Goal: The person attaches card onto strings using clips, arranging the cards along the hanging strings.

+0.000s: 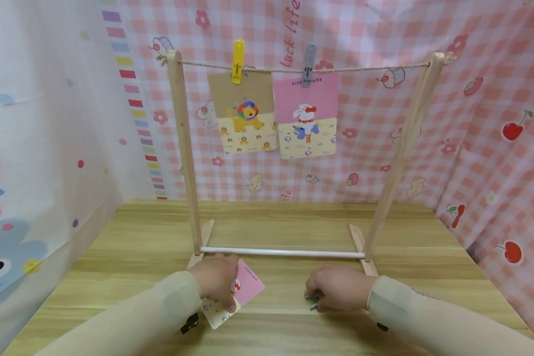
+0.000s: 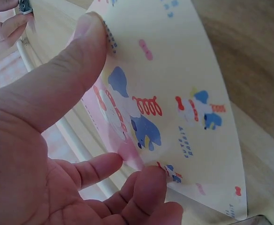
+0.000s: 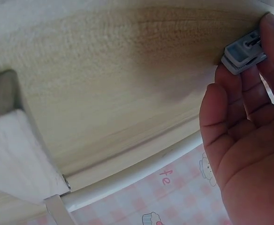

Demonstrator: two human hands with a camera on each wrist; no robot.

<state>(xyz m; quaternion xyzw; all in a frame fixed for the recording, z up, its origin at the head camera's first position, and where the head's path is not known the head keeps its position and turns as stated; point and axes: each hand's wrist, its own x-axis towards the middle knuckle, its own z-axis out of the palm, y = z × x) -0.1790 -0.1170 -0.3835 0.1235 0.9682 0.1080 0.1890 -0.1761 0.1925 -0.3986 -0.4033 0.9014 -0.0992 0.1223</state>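
My left hand [image 1: 217,279] holds a pink and cream card [image 1: 249,287] by its edges, low over the table in front of the rack's left foot. In the left wrist view the thumb lies across the printed face of the card [image 2: 193,154], fingers at its opposite edge. A grey clothespin [image 3: 242,54] is pinched between thumb and fingers of my right hand [image 1: 340,287], near the rack's right foot. Above, a brown and cream lion card [image 1: 244,133] hangs under a yellow clothespin [image 1: 238,62]. Beside it a pink rabbit card [image 1: 289,106] hangs from another grey clothespin [image 1: 309,64].
A wooden rack has a left post [image 1: 184,148] and a right post [image 1: 400,148], with a twine line [image 1: 374,67] strung between their tops. A white rod [image 1: 285,252] joins the posts low down. Behind the wooden table [image 1: 276,222] hangs a pink checked cloth [image 1: 365,173].
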